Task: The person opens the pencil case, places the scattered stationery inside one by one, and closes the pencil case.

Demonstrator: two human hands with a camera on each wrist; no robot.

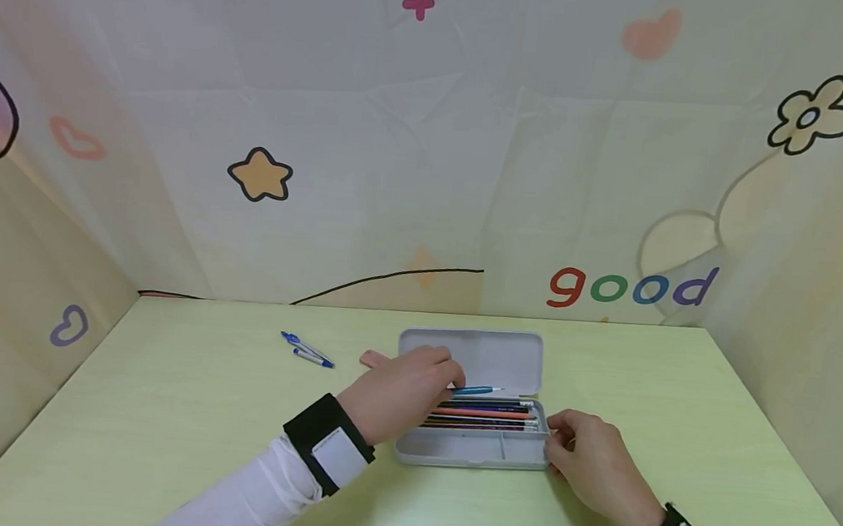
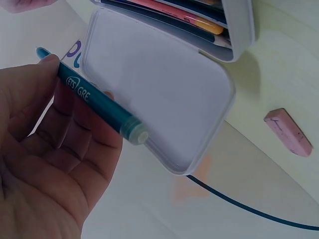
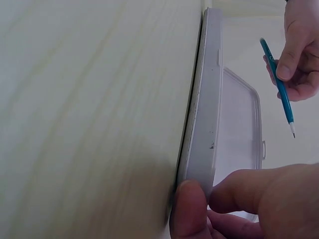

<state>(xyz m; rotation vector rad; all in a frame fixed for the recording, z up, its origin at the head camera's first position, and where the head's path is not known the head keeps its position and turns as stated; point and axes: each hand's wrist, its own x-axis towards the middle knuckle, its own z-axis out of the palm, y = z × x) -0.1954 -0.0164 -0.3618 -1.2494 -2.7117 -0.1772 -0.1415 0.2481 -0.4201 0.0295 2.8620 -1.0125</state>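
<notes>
A grey-white pencil case [image 1: 443,447] lies on the table with its lid [image 1: 492,353] swung back. Several pencils [image 1: 483,414] lie side by side in its rear compartment; the front one has a small divider. Above the case, my left hand [image 1: 399,386] pinches a teal pen [image 2: 94,102] between thumb and fingers. The pen's white tip with a dark point shows in the right wrist view, directed away from the hand. At the case's right end, my right hand [image 1: 600,462] grips the wall, its thumb and fingertips on the edge.
Left of the lid lies a pink eraser [image 2: 289,132], partly behind my left hand in the head view. Farther left are two blue-and-white pens [image 1: 314,358]. A printed curtain [image 1: 372,142] stands behind the table and along its sides.
</notes>
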